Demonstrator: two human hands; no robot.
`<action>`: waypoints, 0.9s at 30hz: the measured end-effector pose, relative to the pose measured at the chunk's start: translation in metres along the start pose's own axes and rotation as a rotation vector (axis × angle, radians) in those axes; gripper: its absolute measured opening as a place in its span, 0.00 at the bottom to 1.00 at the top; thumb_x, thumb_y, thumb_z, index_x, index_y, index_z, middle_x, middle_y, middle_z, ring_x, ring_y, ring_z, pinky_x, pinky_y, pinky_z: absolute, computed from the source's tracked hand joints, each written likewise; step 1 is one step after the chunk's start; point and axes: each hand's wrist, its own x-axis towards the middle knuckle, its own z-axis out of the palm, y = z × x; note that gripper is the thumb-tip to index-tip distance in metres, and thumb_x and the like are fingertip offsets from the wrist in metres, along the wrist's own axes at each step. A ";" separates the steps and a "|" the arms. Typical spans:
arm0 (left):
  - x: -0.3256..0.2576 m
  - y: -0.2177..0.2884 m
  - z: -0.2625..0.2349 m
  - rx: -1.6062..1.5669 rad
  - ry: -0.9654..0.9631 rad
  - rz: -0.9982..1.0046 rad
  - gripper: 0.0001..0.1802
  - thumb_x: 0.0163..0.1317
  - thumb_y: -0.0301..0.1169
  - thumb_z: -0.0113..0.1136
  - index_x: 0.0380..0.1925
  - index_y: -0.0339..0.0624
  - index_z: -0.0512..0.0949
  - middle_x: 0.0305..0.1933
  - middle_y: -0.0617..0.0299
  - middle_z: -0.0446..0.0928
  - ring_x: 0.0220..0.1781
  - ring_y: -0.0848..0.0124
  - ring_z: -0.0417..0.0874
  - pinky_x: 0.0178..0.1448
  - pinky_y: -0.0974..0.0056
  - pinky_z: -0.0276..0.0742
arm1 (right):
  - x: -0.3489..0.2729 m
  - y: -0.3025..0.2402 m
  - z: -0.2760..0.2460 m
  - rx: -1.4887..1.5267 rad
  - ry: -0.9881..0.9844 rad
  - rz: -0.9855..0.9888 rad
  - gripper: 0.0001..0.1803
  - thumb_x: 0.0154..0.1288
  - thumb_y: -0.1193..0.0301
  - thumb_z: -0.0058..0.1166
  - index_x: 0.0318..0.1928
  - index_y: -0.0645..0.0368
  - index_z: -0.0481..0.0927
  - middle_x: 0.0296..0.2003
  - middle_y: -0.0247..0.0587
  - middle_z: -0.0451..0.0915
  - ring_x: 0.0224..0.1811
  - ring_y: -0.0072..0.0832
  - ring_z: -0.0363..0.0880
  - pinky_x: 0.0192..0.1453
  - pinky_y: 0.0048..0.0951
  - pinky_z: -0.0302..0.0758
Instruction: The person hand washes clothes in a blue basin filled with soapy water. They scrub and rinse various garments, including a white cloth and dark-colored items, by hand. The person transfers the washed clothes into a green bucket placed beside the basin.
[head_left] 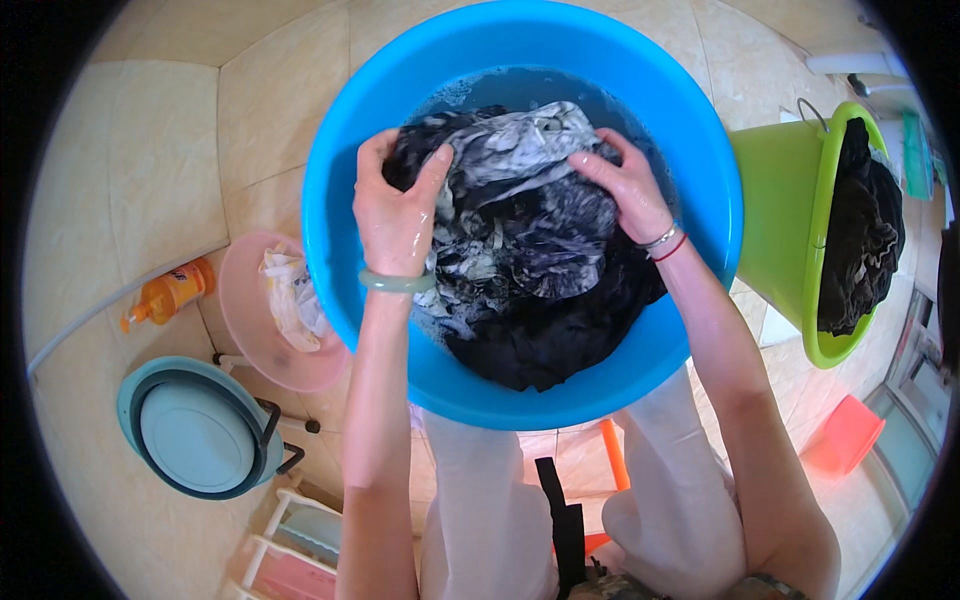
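A large blue basin (345, 200) in front of me holds soapy water and a heap of wet clothes. My left hand (395, 215) grips the left part of a black-and-white patterned garment (530, 180), thumb on top and fingers curled under its edge. On the garment's right end, my right hand (628, 190) is closed, with the thumb over the cloth. The garment is bunched and lifted slightly between both hands. Below it, nearer to me, black cloth (550, 345) lies in the basin. The fingertips under the fabric are hidden.
A green bucket (775, 200) full of dark clothes stands at the right. To the left are a pink basin (250, 345) with pale cloth, an orange bottle (170, 293) and a folding blue-grey basin (197, 437). A coral container (845, 435) sits at the lower right.
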 end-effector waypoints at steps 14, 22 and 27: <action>-0.042 -0.018 0.073 -0.970 -0.398 -0.722 0.32 0.73 0.45 0.57 0.74 0.56 0.63 0.74 0.62 0.63 0.69 0.63 0.68 0.73 0.54 0.62 | 0.024 0.028 0.029 -0.718 0.206 -0.495 0.30 0.52 0.76 0.66 0.58 0.61 0.74 0.54 0.52 0.77 0.58 0.49 0.75 0.63 0.40 0.73; -0.016 -0.052 0.044 -1.706 -0.722 -0.819 0.21 0.74 0.56 0.48 0.61 0.66 0.70 0.52 0.58 0.76 0.38 0.65 0.77 0.40 0.60 0.76 | -0.092 -0.036 0.134 -0.763 -0.309 -0.919 0.07 0.57 0.63 0.67 0.32 0.45 0.81 0.33 0.30 0.73 0.26 0.26 0.77 0.26 0.31 0.76; -0.066 -0.049 0.054 -1.290 -0.228 -0.753 0.23 0.71 0.53 0.52 0.49 0.47 0.80 0.49 0.61 0.81 0.46 0.70 0.79 0.54 0.60 0.76 | -0.031 -0.009 0.122 -0.890 -0.026 -1.020 0.08 0.59 0.63 0.59 0.26 0.47 0.77 0.25 0.35 0.75 0.26 0.32 0.80 0.24 0.34 0.77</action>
